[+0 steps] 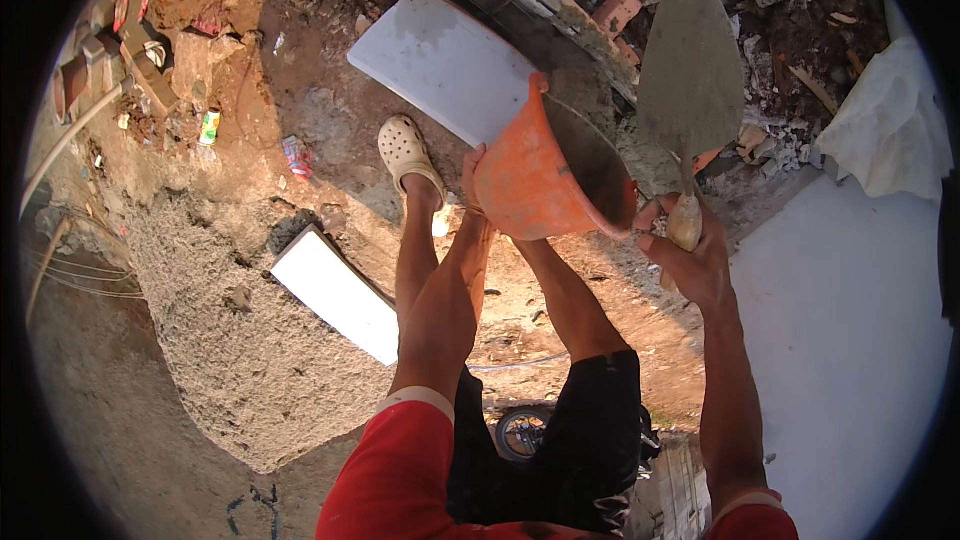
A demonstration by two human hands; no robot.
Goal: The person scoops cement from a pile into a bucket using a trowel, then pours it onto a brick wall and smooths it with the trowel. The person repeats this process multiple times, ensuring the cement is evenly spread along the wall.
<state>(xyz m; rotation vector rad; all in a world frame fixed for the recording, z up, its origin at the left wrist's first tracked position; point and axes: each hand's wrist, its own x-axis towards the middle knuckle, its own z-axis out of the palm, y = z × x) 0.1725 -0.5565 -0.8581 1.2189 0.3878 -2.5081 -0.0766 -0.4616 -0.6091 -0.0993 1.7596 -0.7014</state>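
Note:
An orange bucket (520,180), smeared with grey, is tilted in front of me with its mouth turned to the right. My left hand (473,172) grips it at its base; most of those fingers are hidden behind it. In my right hand (700,258) is a trowel (690,70), its wooden handle in the fist and its broad, grey-coated blade pointing away from me. The fingertips of that hand are close by the bucket's rim; whether they touch it, I cannot tell. The inside of the bucket is dark, with a grey coating on its wall.
White panels lie on the dirt, one beyond the bucket (440,55), another to the left (338,295). A large pale sheet (840,340) fills the right side, near a white sack (890,120). Rubble and broken bricks (617,12) lie at the far right, a sand heap (230,340) at left.

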